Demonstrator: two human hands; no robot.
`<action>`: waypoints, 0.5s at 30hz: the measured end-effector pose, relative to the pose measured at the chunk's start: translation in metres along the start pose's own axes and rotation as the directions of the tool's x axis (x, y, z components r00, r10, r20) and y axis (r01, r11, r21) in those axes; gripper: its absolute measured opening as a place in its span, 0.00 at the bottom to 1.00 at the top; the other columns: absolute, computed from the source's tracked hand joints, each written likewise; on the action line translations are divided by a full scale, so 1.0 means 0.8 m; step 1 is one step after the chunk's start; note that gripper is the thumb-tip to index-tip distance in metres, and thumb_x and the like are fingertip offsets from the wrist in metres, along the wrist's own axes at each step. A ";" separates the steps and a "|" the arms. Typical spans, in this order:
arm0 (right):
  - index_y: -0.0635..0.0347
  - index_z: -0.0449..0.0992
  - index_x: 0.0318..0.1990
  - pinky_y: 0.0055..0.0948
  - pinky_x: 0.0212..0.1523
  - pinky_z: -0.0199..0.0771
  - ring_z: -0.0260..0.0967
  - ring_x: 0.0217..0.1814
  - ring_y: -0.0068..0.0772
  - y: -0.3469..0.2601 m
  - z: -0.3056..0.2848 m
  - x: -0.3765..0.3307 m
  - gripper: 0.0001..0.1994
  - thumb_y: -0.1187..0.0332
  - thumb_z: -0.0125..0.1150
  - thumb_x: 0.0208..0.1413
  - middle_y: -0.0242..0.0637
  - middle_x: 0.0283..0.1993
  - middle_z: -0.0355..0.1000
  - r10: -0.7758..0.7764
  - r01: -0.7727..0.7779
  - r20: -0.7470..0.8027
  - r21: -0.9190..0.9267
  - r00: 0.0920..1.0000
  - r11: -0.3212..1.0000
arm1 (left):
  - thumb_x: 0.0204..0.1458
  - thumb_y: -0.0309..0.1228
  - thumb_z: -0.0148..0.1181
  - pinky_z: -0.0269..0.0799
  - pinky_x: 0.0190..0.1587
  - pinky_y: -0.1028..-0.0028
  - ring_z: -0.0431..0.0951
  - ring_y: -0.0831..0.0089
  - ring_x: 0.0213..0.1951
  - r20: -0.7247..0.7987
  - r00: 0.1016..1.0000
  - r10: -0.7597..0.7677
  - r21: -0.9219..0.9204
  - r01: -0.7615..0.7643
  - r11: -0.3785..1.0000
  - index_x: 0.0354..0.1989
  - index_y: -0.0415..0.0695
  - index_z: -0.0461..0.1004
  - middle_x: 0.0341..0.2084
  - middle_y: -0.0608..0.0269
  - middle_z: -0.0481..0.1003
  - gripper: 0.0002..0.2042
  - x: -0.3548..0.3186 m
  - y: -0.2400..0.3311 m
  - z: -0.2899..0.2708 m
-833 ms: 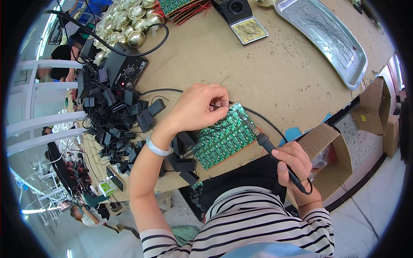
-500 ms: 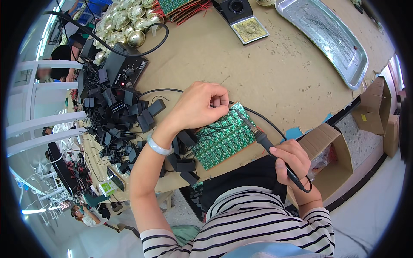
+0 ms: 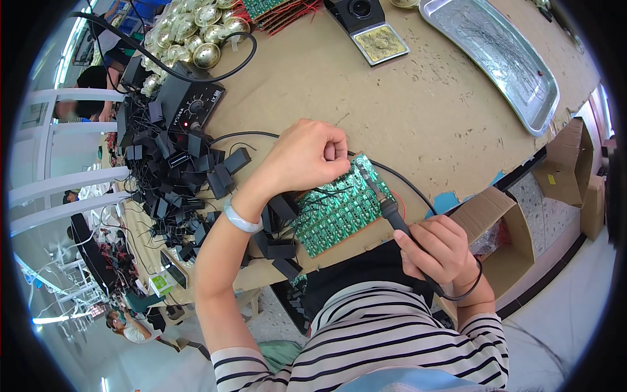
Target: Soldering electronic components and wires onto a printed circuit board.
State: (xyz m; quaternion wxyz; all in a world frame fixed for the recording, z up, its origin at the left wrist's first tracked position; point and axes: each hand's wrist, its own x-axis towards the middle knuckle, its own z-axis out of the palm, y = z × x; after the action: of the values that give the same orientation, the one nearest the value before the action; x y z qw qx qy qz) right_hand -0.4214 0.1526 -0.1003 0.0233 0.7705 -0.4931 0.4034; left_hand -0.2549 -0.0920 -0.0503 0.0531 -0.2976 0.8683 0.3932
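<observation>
A soldering iron [image 3: 393, 215] is held in my right hand [image 3: 441, 251], its handle slanting up to the left. The tip reaches the upper right part of a green circuit board panel [image 3: 346, 219], which lies near the table's front edge. Over the panel's upper left edge, my left hand [image 3: 312, 151] is bent with thumb and fingers pinched together. Whatever sits in that pinch is hidden by the fingers. Thin black wires [image 3: 326, 194] cross the panel's surface below this hand, running from small black boxes [image 3: 282, 208] at its left edge.
A heap of black boxes with wires [image 3: 173, 163] lies left, beside a black soldering station [image 3: 192, 108]. Farther back are round metal parts [image 3: 206, 55], stacked boards [image 3: 277, 13], a tin of yellowish material [image 3: 381, 44] and a metal tray [image 3: 450, 32]. An open carton [image 3: 522, 261] stands right.
My right hand has shifted a little left and its grip on the soldering iron has turned. My left hand has moved very slightly, still pinched.
</observation>
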 end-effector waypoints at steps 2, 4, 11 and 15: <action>0.67 0.81 0.46 0.30 0.31 0.75 0.72 0.30 0.33 0.000 -0.004 0.005 0.17 0.75 0.65 0.46 0.41 0.34 0.75 -0.030 0.031 0.031 -0.027 0.999 0.999 | 0.41 0.32 0.64 0.74 0.30 0.68 0.80 0.63 0.22 0.045 0.998 -0.048 -0.002 0.048 0.999 0.23 0.40 0.80 0.17 0.58 0.78 0.07 0.002 0.002 -0.003; 0.67 0.81 0.46 0.30 0.31 0.75 0.71 0.30 0.32 0.000 -0.008 0.009 0.16 0.74 0.65 0.47 0.41 0.34 0.76 -0.060 0.064 0.063 -0.055 0.996 0.996 | 0.41 0.32 0.65 0.74 0.30 0.68 0.80 0.64 0.22 0.057 0.997 -0.058 -0.006 0.058 0.998 0.23 0.40 0.81 0.17 0.58 0.78 0.08 0.004 0.002 -0.004; 0.67 0.81 0.45 0.30 0.31 0.75 0.72 0.29 0.32 0.008 -0.006 0.001 0.15 0.75 0.65 0.47 0.41 0.35 0.76 -0.056 0.057 0.038 -0.023 0.998 0.998 | 0.40 0.33 0.66 0.74 0.30 0.68 0.80 0.65 0.22 0.157 0.982 -0.109 -0.053 0.119 0.992 0.23 0.38 0.81 0.17 0.56 0.78 0.09 0.013 -0.001 -0.009; 0.65 0.82 0.44 0.32 0.31 0.76 0.74 0.29 0.35 0.004 -0.021 -0.012 0.13 0.76 0.61 0.51 0.40 0.34 0.76 0.087 -0.078 -0.094 0.094 0.992 0.992 | 0.40 0.33 0.66 0.74 0.30 0.68 0.80 0.65 0.22 0.153 0.978 -0.140 -0.040 0.147 0.988 0.22 0.38 0.81 0.17 0.56 0.78 0.09 0.013 -0.001 -0.007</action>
State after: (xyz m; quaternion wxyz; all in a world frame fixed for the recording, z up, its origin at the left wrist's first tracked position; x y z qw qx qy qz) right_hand -0.4356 0.1655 -0.0961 -0.0043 0.7290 -0.5042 0.4630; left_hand -0.2624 -0.1009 -0.0504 0.1388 -0.3304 0.8277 0.4318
